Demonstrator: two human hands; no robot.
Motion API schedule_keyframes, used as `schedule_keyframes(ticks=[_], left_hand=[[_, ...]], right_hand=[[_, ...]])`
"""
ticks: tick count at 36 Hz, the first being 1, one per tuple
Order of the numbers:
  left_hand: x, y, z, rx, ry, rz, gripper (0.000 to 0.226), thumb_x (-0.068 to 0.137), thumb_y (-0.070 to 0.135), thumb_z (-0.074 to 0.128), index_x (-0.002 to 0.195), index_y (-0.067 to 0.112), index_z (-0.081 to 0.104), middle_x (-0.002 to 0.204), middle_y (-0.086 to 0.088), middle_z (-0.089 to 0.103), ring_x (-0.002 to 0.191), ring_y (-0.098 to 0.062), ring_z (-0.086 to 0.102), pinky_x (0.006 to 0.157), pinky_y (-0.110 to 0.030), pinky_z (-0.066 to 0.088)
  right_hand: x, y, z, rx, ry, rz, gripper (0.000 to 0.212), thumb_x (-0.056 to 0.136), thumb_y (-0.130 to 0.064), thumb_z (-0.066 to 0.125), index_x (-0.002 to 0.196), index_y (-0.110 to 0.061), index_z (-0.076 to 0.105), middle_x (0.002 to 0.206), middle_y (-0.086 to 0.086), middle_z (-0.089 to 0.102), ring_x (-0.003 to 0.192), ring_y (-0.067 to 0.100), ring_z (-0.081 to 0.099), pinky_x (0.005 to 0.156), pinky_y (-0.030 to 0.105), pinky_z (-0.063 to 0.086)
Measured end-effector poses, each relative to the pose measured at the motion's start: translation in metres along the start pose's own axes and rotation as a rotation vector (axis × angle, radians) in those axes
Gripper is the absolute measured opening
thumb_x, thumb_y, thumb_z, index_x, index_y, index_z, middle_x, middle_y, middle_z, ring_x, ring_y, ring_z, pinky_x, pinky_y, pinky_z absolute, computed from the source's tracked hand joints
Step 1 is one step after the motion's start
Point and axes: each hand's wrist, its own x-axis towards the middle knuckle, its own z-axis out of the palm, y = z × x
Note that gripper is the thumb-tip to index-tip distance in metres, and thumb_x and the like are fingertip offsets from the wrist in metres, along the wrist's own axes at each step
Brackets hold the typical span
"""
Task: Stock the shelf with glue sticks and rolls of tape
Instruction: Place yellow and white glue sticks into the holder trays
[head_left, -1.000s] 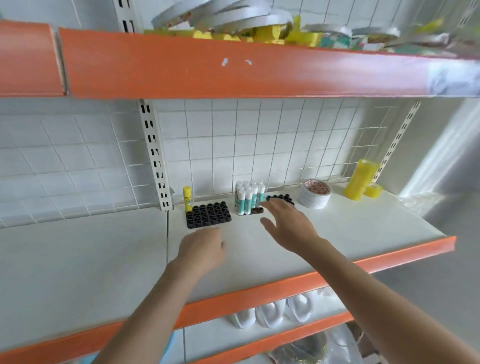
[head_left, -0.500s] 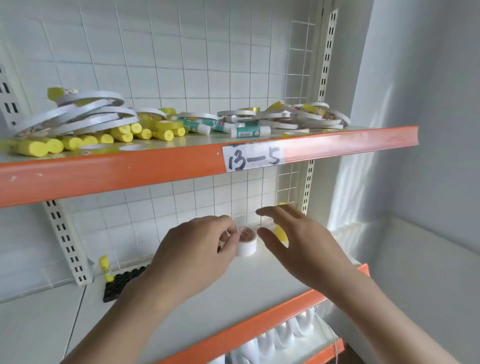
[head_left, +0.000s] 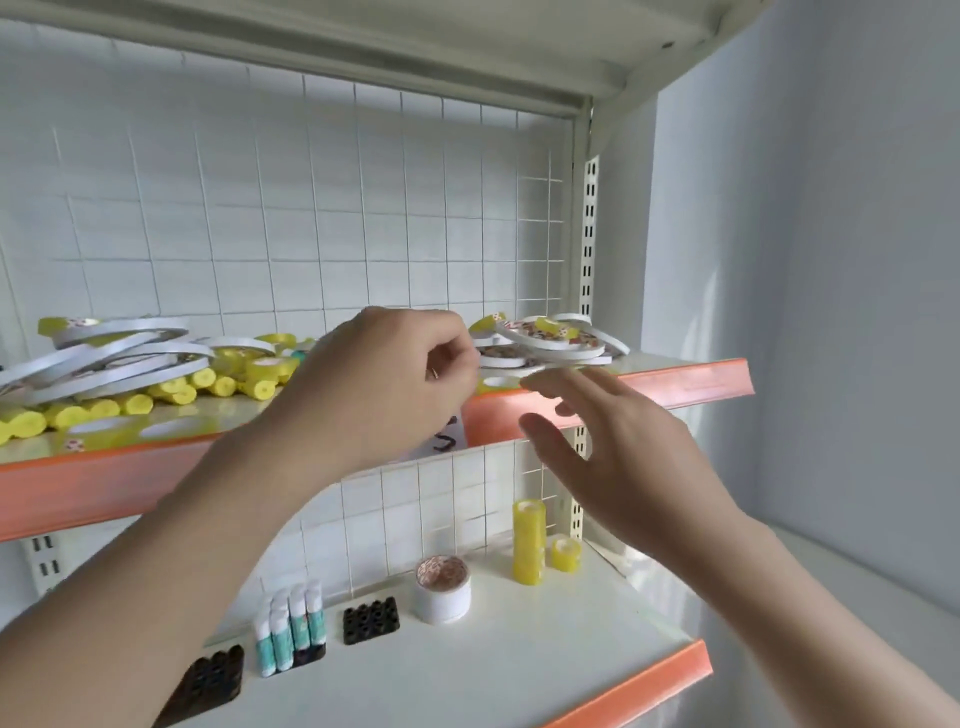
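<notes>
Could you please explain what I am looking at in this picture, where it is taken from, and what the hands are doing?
The picture comes from a camera worn on a person's head, looking at a shop shelf; no machine is involved. The two bare arms are that person's own. The left hand is raised to the upper shelf with its fingers curled; whether it pinches anything is too blurred to tell. The right hand is open and holds nothing. Flat tape rolls and yellow tape rolls lie piled on that upper shelf. On the lower shelf stand glue sticks in a black holder, a white tape roll and a stack of yellow tape.
</notes>
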Motion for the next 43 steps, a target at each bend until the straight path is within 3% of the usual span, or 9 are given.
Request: schedule_keyframes(ticks=[10,15,18,21,25,29,34,40,43], left_hand=[[0.059,-0.038,0.025,0.421,-0.24,-0.089,0.015,0.091,0.027,0.048,0.093,0.028,0.063,0.1,0.008,0.063,0.094,-0.019,0.056,0.076,-0.032,0.047],[0.074,-0.058,0.042,0.515,-0.387,-0.142,0.026,0.093,0.024,0.049,0.116,0.024,0.061,0.116,0.001,0.059,0.107,-0.022,0.054,0.084,-0.034,0.047],[0.081,-0.064,0.048,0.541,-0.448,-0.175,0.033,0.093,0.023,0.049,0.125,0.022,0.057,0.119,-0.002,0.058,0.101,-0.023,0.056,0.078,-0.032,0.046],[0.085,-0.068,0.053,0.529,-0.487,-0.211,0.035,0.094,0.021,0.048,0.128,0.021,0.055,0.116,-0.002,0.058,0.083,-0.019,0.055,0.066,-0.028,0.04],[0.09,-0.073,0.058,0.533,-0.465,-0.217,0.027,0.092,0.02,0.05,0.113,0.013,0.065,0.115,-0.008,0.063,0.085,-0.023,0.058,0.067,-0.03,0.042],[0.089,-0.072,0.055,0.526,-0.424,-0.188,0.023,0.09,0.025,0.056,0.107,0.013,0.066,0.11,-0.006,0.064,0.091,-0.023,0.057,0.073,-0.032,0.045],[0.084,-0.069,0.043,0.413,-0.277,-0.18,0.013,0.088,0.032,0.061,0.099,0.024,0.061,0.104,0.003,0.062,0.094,-0.02,0.057,0.079,-0.034,0.048],[0.075,-0.064,0.037,0.315,-0.162,-0.197,0.015,0.088,0.037,0.063,0.099,0.027,0.06,0.106,0.006,0.064,0.095,-0.02,0.058,0.081,-0.037,0.049],[0.073,-0.064,0.034,0.305,-0.164,-0.2,0.014,0.088,0.037,0.063,0.097,0.028,0.059,0.106,0.007,0.064,0.096,-0.019,0.058,0.08,-0.035,0.048]], right_hand=[[0.064,0.026,0.024,0.013,-0.105,0.003,0.03,0.094,-0.043,0.049,0.115,-0.028,0.062,0.112,-0.005,0.066,0.107,0.017,0.058,0.081,0.036,0.05],[0.098,0.045,0.04,0.075,-0.354,0.089,0.028,0.095,-0.038,0.051,0.089,-0.017,0.069,0.084,0.005,0.066,0.082,0.024,0.059,0.073,0.035,0.047],[0.109,0.047,0.04,0.08,-0.451,0.084,0.033,0.094,-0.041,0.055,0.09,-0.013,0.07,0.085,0.009,0.066,0.082,0.022,0.059,0.071,0.031,0.043],[0.118,0.047,0.037,0.056,-0.522,0.068,0.028,0.089,-0.046,0.062,0.097,-0.021,0.072,0.096,-0.005,0.068,0.091,0.013,0.059,0.075,0.027,0.042],[0.126,0.049,0.035,0.045,-0.582,0.071,0.023,0.085,-0.052,0.065,0.097,-0.033,0.07,0.085,-0.022,0.061,0.074,-0.007,0.052,0.059,0.016,0.034],[0.127,0.058,0.036,0.113,-0.611,0.065,0.024,0.081,-0.055,0.068,0.099,-0.039,0.069,0.089,-0.025,0.063,0.08,-0.011,0.053,0.067,0.015,0.037],[0.13,0.067,0.038,0.193,-0.549,0.092,0.023,0.073,-0.052,0.076,0.087,-0.035,0.07,0.088,-0.02,0.066,0.089,0.002,0.061,0.084,0.029,0.047],[0.13,0.055,0.041,0.035,-0.495,0.018,0.034,0.088,-0.047,0.064,0.097,-0.014,0.068,0.099,0.001,0.065,0.083,0.016,0.054,0.059,0.018,0.034],[0.131,0.05,0.04,0.017,-0.541,0.047,0.037,0.084,-0.055,0.066,0.098,-0.021,0.07,0.101,-0.004,0.066,0.088,0.014,0.057,0.063,0.017,0.035]])
